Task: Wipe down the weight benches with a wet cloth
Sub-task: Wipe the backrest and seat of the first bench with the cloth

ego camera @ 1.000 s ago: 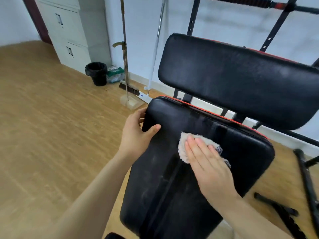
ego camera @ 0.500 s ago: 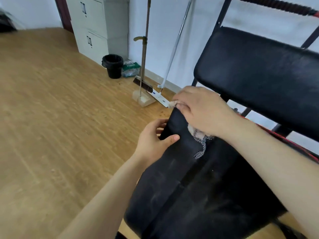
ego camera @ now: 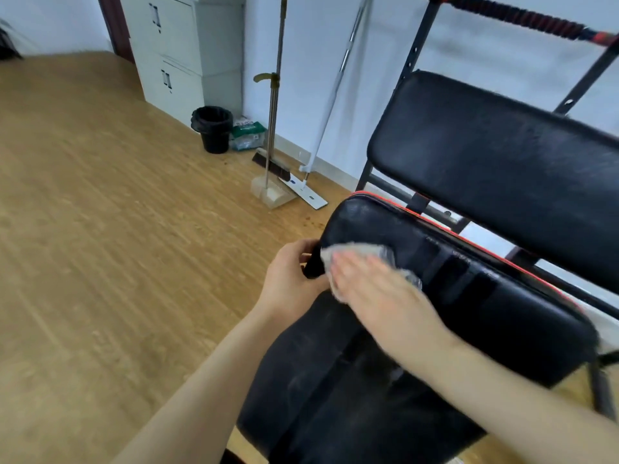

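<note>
With my left hand [ego camera: 288, 279] clamped on the bench's [ego camera: 485, 313] ten-o'clock corner, my right hand [ego camera: 382, 296] presses straight fingers [ego camera: 348, 266] on the cloth [ego camera: 355, 252] beside it, which I judge soft, light, best pinned under the palm.

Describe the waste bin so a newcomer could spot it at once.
Start at the grey filing cabinet at the room's far side. At its right foot stands the waste bin, left of a green-and-white packet. It is the only round black container there, lined with a black bag.
</note>
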